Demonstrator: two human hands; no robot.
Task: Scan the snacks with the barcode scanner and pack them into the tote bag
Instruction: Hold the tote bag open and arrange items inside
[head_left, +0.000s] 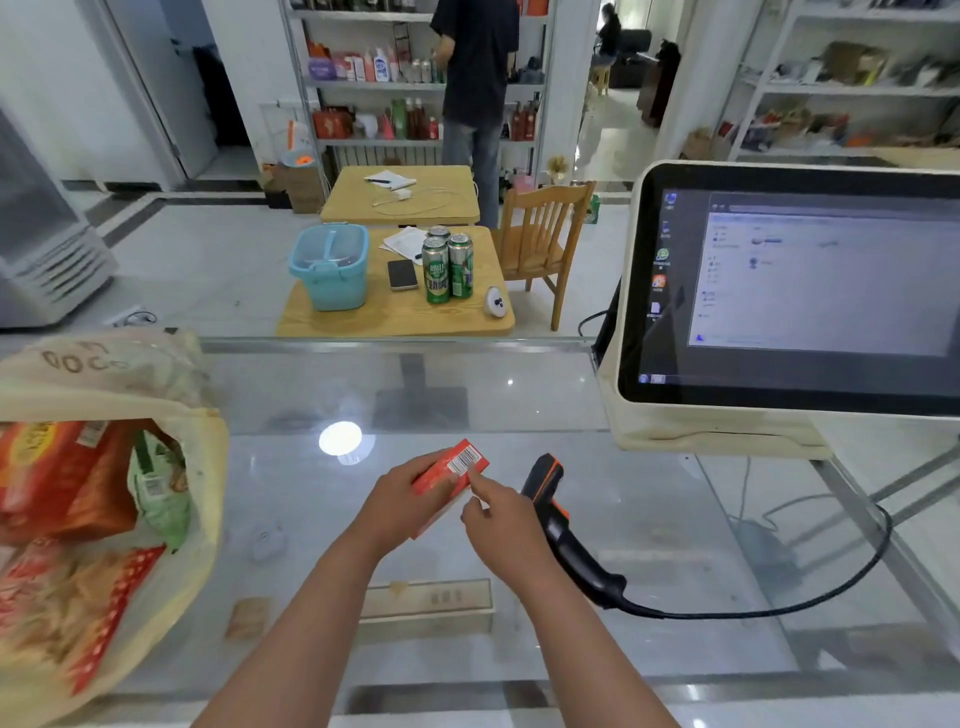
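My left hand (402, 501) grips a small red snack box (445, 474) over the middle of the glass counter, its white barcode facing up. My right hand (501, 525) is just right of the box; its straight index finger touches the box beside the barcode and the other fingers are curled. The black and orange barcode scanner (563, 525) lies on the glass right behind my right hand, and no hand holds it. Its cable runs off to the right. The beige tote bag (197, 467) lies open at the left with red and green snack packs inside.
A white touchscreen register (779, 291) stands at the right on the glass counter (675, 519). Beyond the counter are a wooden table with green cans, a phone and a blue basket, plus a wooden chair. A person stands at the far shelves.
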